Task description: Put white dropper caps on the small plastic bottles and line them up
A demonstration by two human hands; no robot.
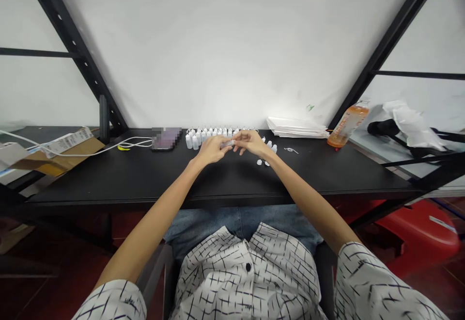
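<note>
Over the black table (pixel 138 174), a small translucent white dropper bottle (pixel 227 143) lies sideways between my hands. My left hand (pixel 212 150) is closed around its body. The thumb and forefinger of my right hand (pixel 251 141) pinch its right end, and the other fingers curl loosely; whether a cap is in that pinch cannot be made out. Behind my hands stand several upright white dropper bottles (pixel 195 141) in rows, some with thin tips, partly hidden by my fingers. Small white pieces like caps (pixel 259 162) lie near my right wrist, beside more small white bottles (pixel 273 149).
A phone (pixel 165 139) with a white cable (pixel 109 150) lies at left, near an opened cardboard box (pixel 72 152). Stacked white sheets (pixel 296 128) rest against the wall. An orange drink bottle (pixel 347 126) leans at right. Black metal frame posts (pixel 385 39) flank the table.
</note>
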